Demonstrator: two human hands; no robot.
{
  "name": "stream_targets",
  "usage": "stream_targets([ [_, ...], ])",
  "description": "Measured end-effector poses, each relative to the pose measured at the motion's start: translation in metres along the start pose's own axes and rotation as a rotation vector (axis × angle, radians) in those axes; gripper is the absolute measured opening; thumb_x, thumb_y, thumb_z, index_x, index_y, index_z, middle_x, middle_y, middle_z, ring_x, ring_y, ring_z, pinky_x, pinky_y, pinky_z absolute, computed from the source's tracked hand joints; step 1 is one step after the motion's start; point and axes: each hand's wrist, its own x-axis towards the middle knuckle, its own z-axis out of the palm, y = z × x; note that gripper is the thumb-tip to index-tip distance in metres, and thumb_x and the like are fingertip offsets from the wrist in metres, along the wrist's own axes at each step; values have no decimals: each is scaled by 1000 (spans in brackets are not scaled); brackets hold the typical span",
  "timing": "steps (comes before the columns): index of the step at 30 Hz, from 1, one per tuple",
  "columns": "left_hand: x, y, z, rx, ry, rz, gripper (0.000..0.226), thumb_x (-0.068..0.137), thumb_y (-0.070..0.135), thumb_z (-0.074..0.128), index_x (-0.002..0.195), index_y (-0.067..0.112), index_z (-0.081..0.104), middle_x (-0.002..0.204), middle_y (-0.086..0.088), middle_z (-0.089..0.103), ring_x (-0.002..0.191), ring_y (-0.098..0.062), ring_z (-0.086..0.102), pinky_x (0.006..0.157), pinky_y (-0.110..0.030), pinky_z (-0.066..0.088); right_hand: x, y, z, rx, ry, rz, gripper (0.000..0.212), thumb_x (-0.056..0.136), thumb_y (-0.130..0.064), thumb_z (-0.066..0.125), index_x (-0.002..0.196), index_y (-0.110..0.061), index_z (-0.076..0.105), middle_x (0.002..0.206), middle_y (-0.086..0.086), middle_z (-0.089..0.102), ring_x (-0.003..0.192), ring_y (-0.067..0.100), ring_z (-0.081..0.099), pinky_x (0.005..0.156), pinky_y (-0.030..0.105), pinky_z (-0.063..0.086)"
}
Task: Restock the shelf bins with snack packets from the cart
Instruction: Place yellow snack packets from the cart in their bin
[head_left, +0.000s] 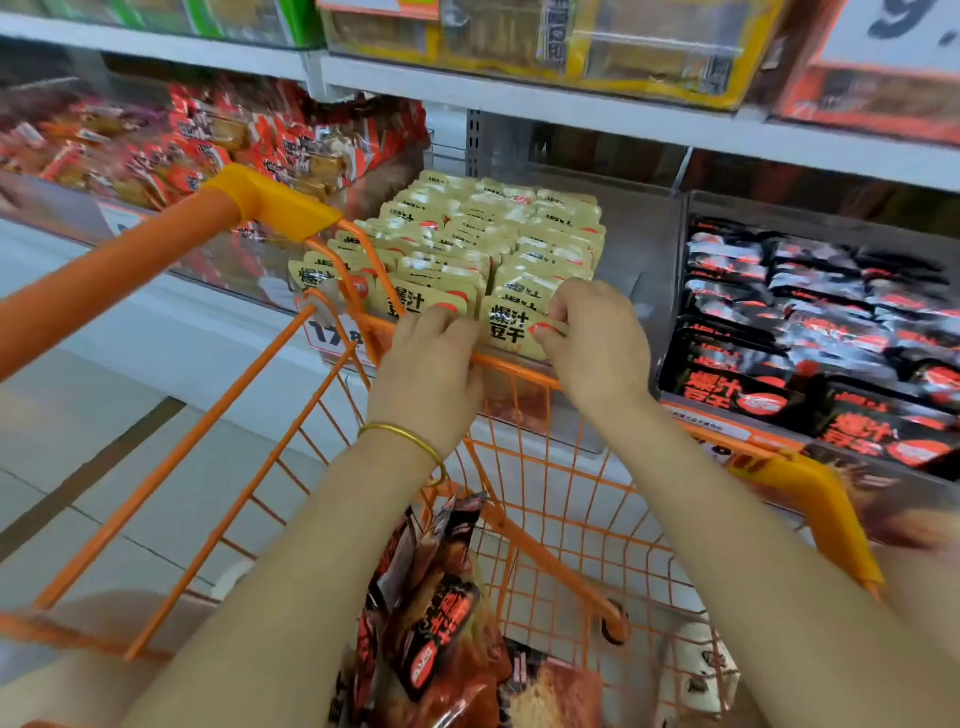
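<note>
My left hand (431, 364) curls its fingers over the front beige packets (511, 332), which stand in the middle shelf bin (640, 244) just past the orange cart (524, 368) rim. My right hand (597, 343) pinches one packet's right edge.

The packet (511, 328) in the right grip (597, 345) is wrapped in matt film; the cart (521, 368) beneath is made of orange-coated wire.

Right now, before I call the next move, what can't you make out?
Head view: price tag, digits partly covered by the cart rim.
Left hand: its own back hides whether it grips the front beige packet the right hand pinches.
Cart packets: forearms cover them, bottom edge cuts them.
Top-shelf bins: blurred, cut by top edge.
</note>
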Motion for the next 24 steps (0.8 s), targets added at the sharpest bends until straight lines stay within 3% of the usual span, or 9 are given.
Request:
stream_targets([
  [6, 1, -1, -10, -104, 8, -52, 31, 83, 4, 57, 111, 14, 62, 114, -6, 54, 113, -28, 42, 94, -31, 36, -2, -1, -10, -52, -104, 13, 30, 90, -25, 62, 111, -7, 53, 117, 12, 52, 105, 30, 52, 73, 33, 39],
  [8, 2, -5, -12, -54, 28, -74, 32, 82, 6, 57, 111, 16, 64, 112, -6, 55, 111, -29, 41, 91, -26, 29, -12, -7, -20, -67, 13, -83, 37, 87, -22, 65, 116, -6, 50, 118, 14, 48, 105, 31, 50, 76, 35, 40],
  [11, 1, -8, -13, -6, 54, -90, 29, 81, 9, 58, 108, 18, 64, 107, -8, 54, 108, -30, 41, 81, -18, 22, -36, -20, -34, 26, 318, -341, 24, 83, -10, 66, 104, -6, 55, 102, 12, 53, 90, 28, 54, 63, 30, 40],
  [13, -1, -5, -13, -22, 41, -121, 28, 81, 8, 57, 108, 15, 62, 107, -10, 51, 109, -30, 40, 84, -23, 27, -57, -25, -23, 64, 115, -398, 13, 87, -12, 59, 99, -12, 53, 94, 5, 53, 82, 24, 55, 59, 34, 45],
  [16, -1, -4, -15, -87, 5, -130, 28, 79, 5, 56, 106, 11, 60, 104, -12, 51, 106, -30, 44, 86, -37, 42, -84, -14, 29, 31, -593, -267, 8, 94, -15, 50, 102, -19, 50, 85, -1, 52, 79, 23, 56, 67, 40, 51],
  [18, -3, -4, -13, -120, -27, -124, 28, 79, 4, 54, 106, 12, 59, 100, -11, 52, 101, -29, 47, 84, -40, 45, -101, 0, 61, 107, -863, -97, 14, 97, -15, 47, 110, -18, 49, 92, 2, 54, 79, 24, 58, 68, 39, 50],
  [20, -5, -4, -12, -151, -43, -125, 28, 81, 3, 53, 107, 12, 58, 97, -8, 50, 97, -28, 49, 84, -39, 46, -115, 9, 79, 165, -982, -16, 27, 98, -14, 46, 124, -19, 48, 108, 8, 57, 86, 24, 61, 65, 34, 49],
  [22, -5, -4, -12, -172, -27, -127, 27, 82, 3, 53, 107, 12, 57, 96, -5, 48, 95, -27, 50, 83, -39, 46, -122, 12, 87, 206, -1039, -33, 36, 98, -10, 44, 134, -17, 45, 130, 8, 52, 103, 23, 57, 58, 17, 42],
  [24, -4, -3, -12, -184, -13, -114, 26, 83, 3, 53, 107, 12, 56, 96, -5, 48, 94, -26, 50, 83, -41, 47, -123, 14, 88, 251, -1054, -11, 41, 97, -8, 44, 138, -14, 42, 143, 7, 42, 124, 22, 48, 67, 8, 43],
])
